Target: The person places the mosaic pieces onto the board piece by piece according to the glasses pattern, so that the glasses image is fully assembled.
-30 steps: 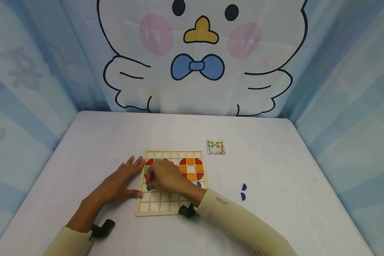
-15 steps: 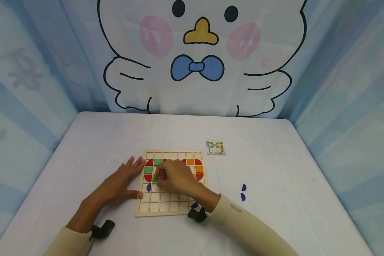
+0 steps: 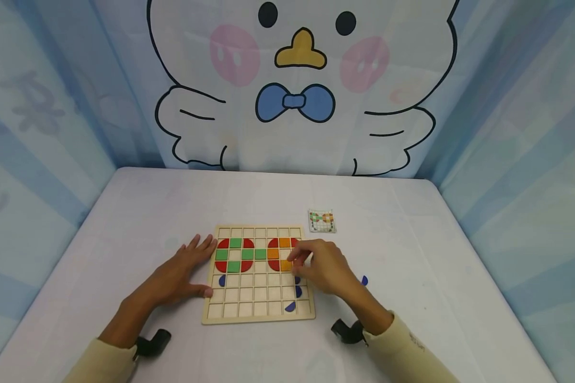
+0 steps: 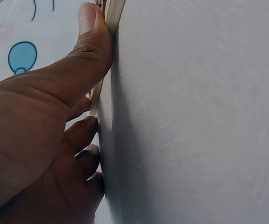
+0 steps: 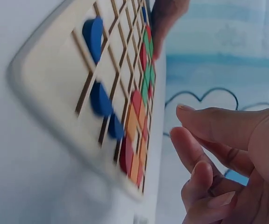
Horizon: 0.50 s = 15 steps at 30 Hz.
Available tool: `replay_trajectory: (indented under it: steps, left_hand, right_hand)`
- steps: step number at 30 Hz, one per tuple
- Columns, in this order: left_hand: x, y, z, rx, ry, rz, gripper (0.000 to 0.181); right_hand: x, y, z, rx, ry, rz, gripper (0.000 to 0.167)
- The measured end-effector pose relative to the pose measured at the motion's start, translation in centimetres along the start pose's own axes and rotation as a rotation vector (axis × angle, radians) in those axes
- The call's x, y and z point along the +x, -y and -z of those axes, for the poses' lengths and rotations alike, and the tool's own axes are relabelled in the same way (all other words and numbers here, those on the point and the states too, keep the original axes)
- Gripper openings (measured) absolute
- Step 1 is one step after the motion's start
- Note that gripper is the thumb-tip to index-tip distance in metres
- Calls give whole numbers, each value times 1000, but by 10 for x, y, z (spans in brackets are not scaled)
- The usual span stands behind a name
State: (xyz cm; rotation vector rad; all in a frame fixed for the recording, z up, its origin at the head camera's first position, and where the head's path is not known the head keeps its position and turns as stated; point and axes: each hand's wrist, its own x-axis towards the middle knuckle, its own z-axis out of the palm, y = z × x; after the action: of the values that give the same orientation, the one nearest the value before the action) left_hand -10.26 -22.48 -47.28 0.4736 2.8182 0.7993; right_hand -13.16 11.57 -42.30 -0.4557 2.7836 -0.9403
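Observation:
A wooden grid board (image 3: 254,321) lies on the white table, with red quarter-round, green square and orange square pieces in its upper rows. My left hand (image 3: 179,274) lies spread along its left edge, thumb and fingertips touching the frame. Over the board's right side hovers my right hand (image 3: 323,266), thumb and forefinger slightly apart and holding nothing, as the right wrist view shows. One blue piece (image 3: 222,280) sits in a left cell. Near the right edge are several more, including a tilted blue piece (image 3: 290,306) at the lower right.
A small pattern card (image 3: 322,221) lies beyond the board's upper right corner. Another blue piece (image 3: 364,280) rests on the table (image 3: 388,223), partly behind my right wrist. Printed curtains (image 3: 292,143) stand around the table.
My right hand has moved rightward from the blue piece at the board's left to above its right side, uncovering the middle pieces. My left hand stays in place.

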Motion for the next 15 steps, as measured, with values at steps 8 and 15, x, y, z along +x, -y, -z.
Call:
replay_trajectory:
  steps: [8, 15]
  left_hand:
    - [-1, -1, 0, 8, -2, -4, 117]
    - [-1, -1, 1, 5, -4, -9, 117]
  right_hand:
    - [-22, -42, 31, -35, -74, -158, 17]
    - [-41, -75, 56, -95, -117, -227, 20]
